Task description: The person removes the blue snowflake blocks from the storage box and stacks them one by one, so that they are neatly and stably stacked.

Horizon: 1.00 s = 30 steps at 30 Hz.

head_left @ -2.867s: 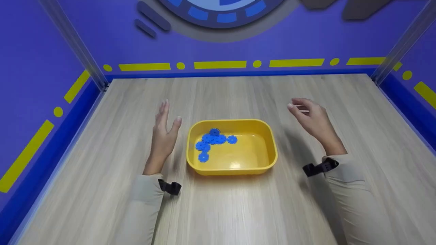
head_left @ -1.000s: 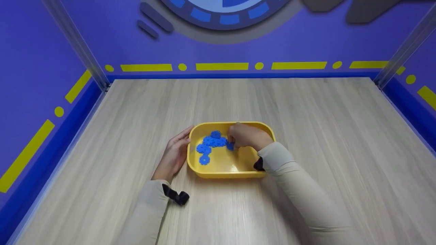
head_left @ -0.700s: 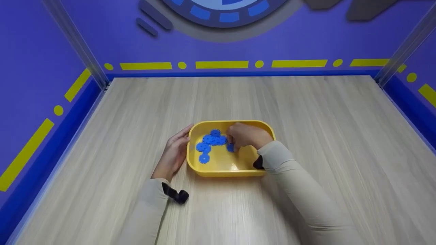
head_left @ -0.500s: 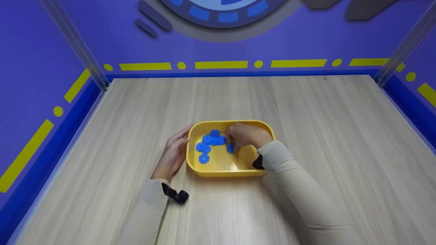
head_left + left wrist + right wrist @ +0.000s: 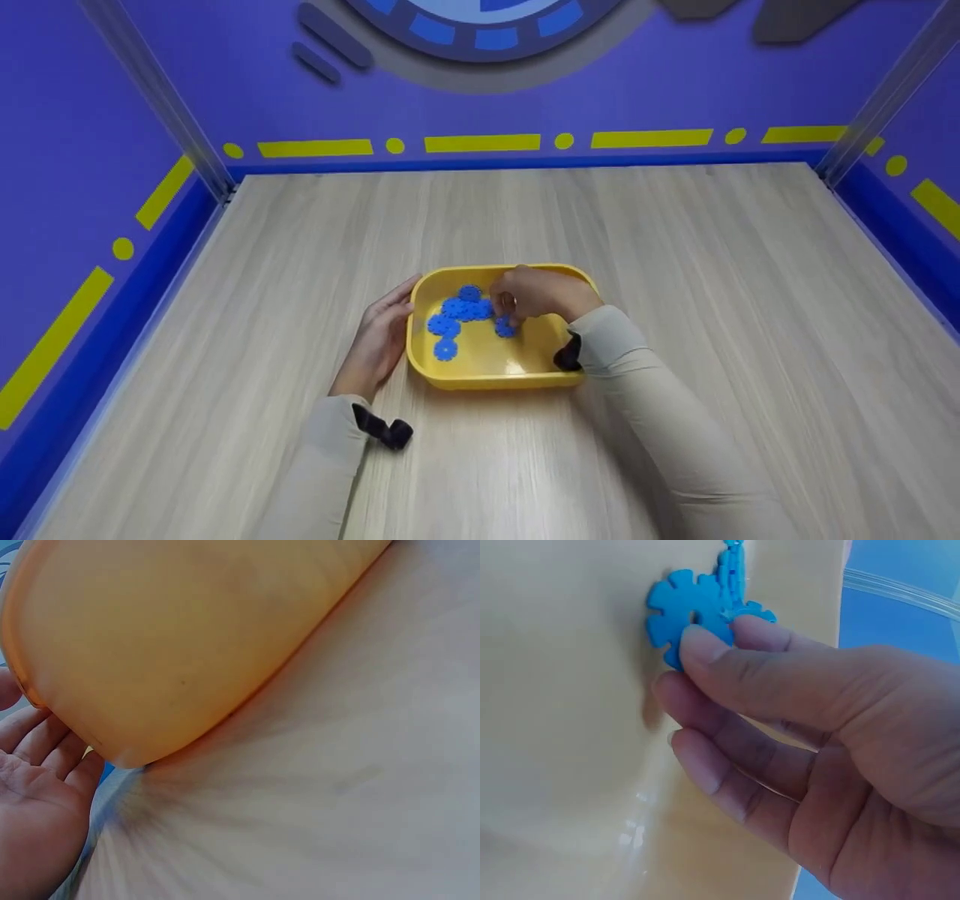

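A yellow plastic tub [image 5: 480, 381] holds several blue notched interlocking discs [image 5: 468, 309], mostly heaped toward its left and back. My left hand [image 5: 381, 337] rests along the tub's left wall. In the left wrist view its extended fingers [image 5: 45, 746] touch the outside of that wall. My right hand [image 5: 536, 292] reaches over the tub's right side. In the right wrist view the thumb and index finger pinch one blue interlocking disc [image 5: 676, 606], its flat face toward the camera, while the other fingers curve below. More discs [image 5: 731, 574] show just behind it.
The tub stands on a wood-grain table [image 5: 300, 247]. Purple-blue panels [image 5: 480, 112] with yellow marks close off the back and both sides. Each wrist carries a small black camera [image 5: 394, 433] on a strap.
Both hands have come in from either side of the tub, the left to its wall, the right inside to a disc. Over the last half second the right hand has barely shifted.
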Tool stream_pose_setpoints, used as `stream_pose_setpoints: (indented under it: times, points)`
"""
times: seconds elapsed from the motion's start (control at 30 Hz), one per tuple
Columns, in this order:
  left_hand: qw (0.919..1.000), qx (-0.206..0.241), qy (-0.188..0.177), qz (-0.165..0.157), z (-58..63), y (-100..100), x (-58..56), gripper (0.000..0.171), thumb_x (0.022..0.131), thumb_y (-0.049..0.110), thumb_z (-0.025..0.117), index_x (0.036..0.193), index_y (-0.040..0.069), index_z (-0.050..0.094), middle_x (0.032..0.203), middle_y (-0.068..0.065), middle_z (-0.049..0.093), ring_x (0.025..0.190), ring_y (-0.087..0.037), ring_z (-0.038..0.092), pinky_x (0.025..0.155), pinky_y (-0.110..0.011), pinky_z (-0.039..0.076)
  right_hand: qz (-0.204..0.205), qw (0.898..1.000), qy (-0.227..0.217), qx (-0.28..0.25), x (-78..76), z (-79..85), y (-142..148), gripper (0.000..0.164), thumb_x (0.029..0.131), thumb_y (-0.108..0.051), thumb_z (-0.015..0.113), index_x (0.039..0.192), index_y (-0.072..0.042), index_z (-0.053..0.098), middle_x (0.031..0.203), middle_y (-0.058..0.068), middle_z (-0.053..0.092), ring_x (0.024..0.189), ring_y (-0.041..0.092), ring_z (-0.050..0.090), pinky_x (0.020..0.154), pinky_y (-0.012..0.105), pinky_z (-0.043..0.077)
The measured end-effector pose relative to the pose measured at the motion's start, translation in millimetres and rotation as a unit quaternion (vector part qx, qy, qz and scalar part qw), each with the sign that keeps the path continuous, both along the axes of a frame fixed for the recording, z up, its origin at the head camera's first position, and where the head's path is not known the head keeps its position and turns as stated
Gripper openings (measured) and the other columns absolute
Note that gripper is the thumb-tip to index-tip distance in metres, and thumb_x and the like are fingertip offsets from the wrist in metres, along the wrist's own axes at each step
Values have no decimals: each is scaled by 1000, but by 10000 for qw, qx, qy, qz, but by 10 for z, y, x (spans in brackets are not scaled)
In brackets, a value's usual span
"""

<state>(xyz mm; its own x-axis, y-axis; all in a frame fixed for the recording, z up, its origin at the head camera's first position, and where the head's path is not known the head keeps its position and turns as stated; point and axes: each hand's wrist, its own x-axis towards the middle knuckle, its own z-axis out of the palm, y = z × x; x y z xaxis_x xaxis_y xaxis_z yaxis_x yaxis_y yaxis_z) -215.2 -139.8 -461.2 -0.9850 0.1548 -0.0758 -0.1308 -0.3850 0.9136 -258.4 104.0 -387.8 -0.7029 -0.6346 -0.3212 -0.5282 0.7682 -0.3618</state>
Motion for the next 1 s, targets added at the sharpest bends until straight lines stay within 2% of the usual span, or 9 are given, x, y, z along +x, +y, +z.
stream_pose_setpoints:
  times: [0.2, 0.57, 0.73, 1.0]
  points:
    - [10000, -1, 42, -36, -11, -10, 14, 54, 93, -1, 45, 146, 0, 36, 155, -12, 32, 145, -20, 28, 119, -34, 25, 37, 9999, -151, -74, 3, 58, 8, 13, 82, 1, 71, 89, -10, 72, 89, 2, 68, 77, 14, 56, 67, 24, 51]
    - [9999, 35, 155, -28, -12, -10, 15, 54, 92, -2, 45, 146, -2, 36, 155, -13, 32, 145, -21, 28, 119, -34, 24, -142, 9998, -25, 139, 36, 252, 36, 12, 85, -2, 68, 92, -12, 70, 91, 2, 67, 78, 16, 57, 70, 26, 53]
    - [9999, 43, 155, -6, -4, -21, 14, 54, 93, -3, 45, 146, -1, 37, 154, -14, 34, 143, -22, 31, 118, -36, 27, -209, 9997, 98, -85, 57, 374, 126, 9, 86, -7, 68, 94, -12, 69, 91, 2, 66, 79, 18, 58, 72, 27, 54]
    - [9996, 160, 225, -49, 4, -16, 10, 53, 92, -4, 44, 145, -2, 37, 154, -15, 34, 143, -22, 32, 118, -36, 26, -319, 9976, 314, -520, 71, 490, 328, 9, 87, -5, 67, 93, -10, 71, 91, 3, 68, 81, 19, 58, 76, 30, 55]
